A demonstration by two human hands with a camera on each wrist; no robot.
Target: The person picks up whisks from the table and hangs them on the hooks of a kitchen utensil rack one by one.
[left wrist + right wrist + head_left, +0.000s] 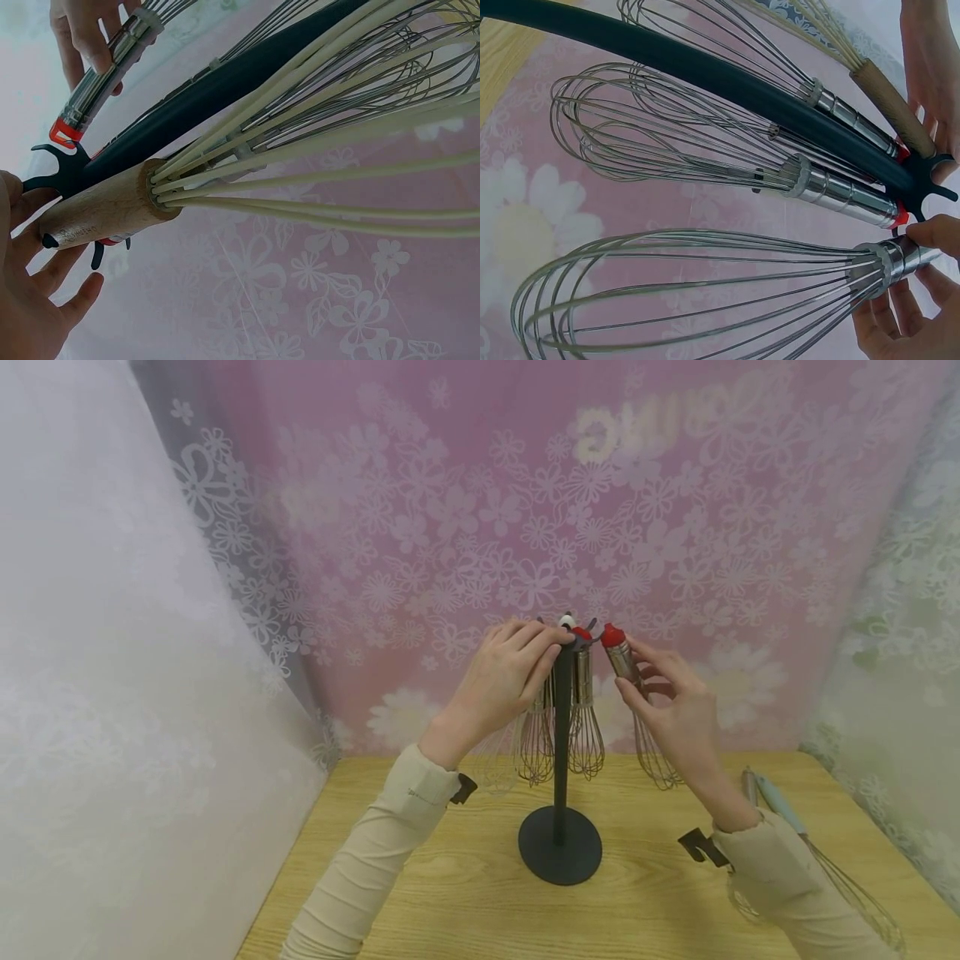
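A black whisk stand (560, 743) with hooks at its top holds several hanging whisks. My left hand (506, 672) grips the top of the stand, its fingers around the hooks. Close to that hand hangs a whisk with a wooden handle (112, 202) and cream wires. My right hand (678, 702) holds a steel-handled whisk (619, 650) with a red end cap, thumb against fingers around the handle. This whisk is tilted, cap up beside the right hooks, its wires (667, 289) hanging down. Another steel whisk with a red end (847, 196) hangs alongside.
The stand's round black base (559, 860) rests on the wooden table (450, 893). At the right lie whisks, one with a pale blue handle (780, 804), partly behind my right sleeve. A pink flowered curtain (450, 527) hangs behind the table.
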